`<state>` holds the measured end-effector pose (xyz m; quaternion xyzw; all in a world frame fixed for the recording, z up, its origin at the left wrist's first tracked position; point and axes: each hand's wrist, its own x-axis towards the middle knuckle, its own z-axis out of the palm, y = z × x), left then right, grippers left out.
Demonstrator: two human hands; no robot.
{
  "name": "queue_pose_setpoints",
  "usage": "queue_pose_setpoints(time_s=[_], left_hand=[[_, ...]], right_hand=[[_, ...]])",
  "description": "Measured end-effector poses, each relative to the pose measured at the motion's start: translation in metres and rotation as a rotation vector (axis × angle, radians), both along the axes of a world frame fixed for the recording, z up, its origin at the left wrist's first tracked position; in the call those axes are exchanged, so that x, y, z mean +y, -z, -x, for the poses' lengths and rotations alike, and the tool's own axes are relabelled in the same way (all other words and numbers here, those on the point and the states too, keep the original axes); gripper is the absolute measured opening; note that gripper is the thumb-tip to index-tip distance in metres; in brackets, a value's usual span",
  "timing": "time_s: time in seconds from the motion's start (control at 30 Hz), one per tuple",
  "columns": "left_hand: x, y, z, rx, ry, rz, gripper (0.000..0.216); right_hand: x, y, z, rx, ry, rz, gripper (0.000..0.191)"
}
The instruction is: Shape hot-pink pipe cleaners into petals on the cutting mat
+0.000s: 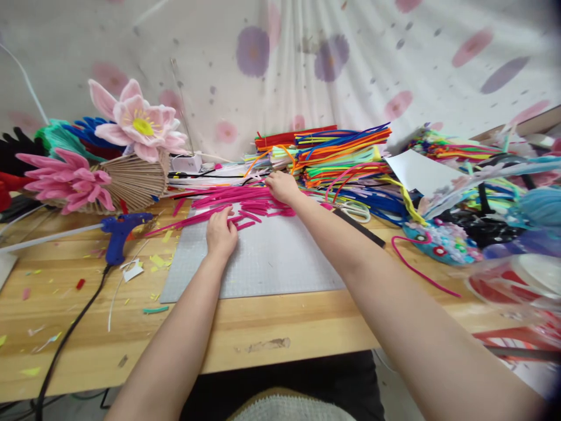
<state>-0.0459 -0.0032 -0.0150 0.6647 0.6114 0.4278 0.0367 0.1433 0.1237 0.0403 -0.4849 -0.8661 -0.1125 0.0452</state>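
Pink pipe cleaners (219,196), long strands and short cut pieces, lie heaped across the back of a grey cutting mat (280,257). My left hand (221,233) rests at the heap's front left edge, its fingers loosely bent and a gap showing between thumb and fingers. Farther back, my right hand (283,188) reaches over the heap's right part. Its fingers are curled together near some pale and black strands; what they hold, if anything, is hidden.
A blue glue gun (120,234) with a cord lies at left, below pink fuzzy flowers (142,124). Bundles of coloured pipe cleaners (342,153) are stacked at the back. White-handled scissors (356,210) and a black flat strip (359,227) lie beside my right forearm.
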Motion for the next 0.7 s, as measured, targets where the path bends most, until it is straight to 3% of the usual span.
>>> queue_pose_setpoints(time_s=[0.37, 0.57, 0.7], left_hand=[[-0.001, 0.001, 0.003, 0.027, -0.016, -0.021, 0.039], [0.0, 0.0, 0.0, 0.02, -0.019, -0.029, 0.039], [-0.001, -0.003, 0.001, 0.004, -0.115, -0.092, 0.042]], right_hand=[[-0.003, 0.012, 0.01, -0.079, 0.003, 0.092, 0.035], [0.0, -0.007, 0.002, -0.15, 0.018, 0.13, 0.038], [-0.001, -0.025, -0.006, -0.091, -0.05, 0.05, 0.039]])
